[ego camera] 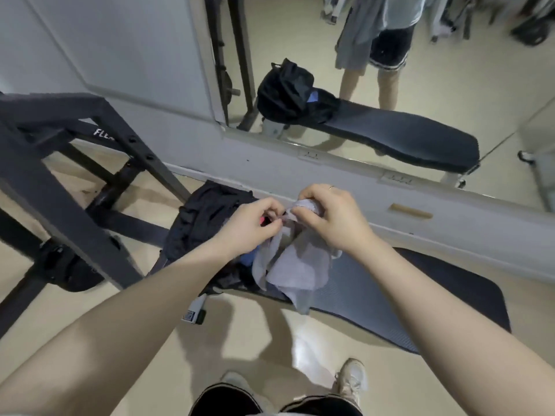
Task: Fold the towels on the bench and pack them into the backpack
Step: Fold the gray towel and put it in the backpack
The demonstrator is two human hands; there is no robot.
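Nearest the camera, a pale shoe (351, 378) stands on the cream floor (270, 340), with the hems of black shorts (228, 399) at the bottom edge. Two bare forearms reach forward over the near edge of the dark bench (405, 298). The grey towel (295, 265) hangs bunched between the hands, its lower folds drooping over the bench's left end and past its near edge. The left hand (250, 222) pinches the towel's upper edge with curled fingertips; something small and red shows by its fingers, too small to tell. The right hand (330, 216), just beside it, grips a gathered clump of the same towel at the top, fingers curled tight, a ring (331, 187) on one finger. Behind the left hand, the black backpack (204, 217) sits at the bench's left end, a blue cloth (247, 259) showing beside the towel. A black metal rack (69, 163) stands to the left. Farther off, a wall mirror (390, 70) reflects the bench, backpack and the person's legs
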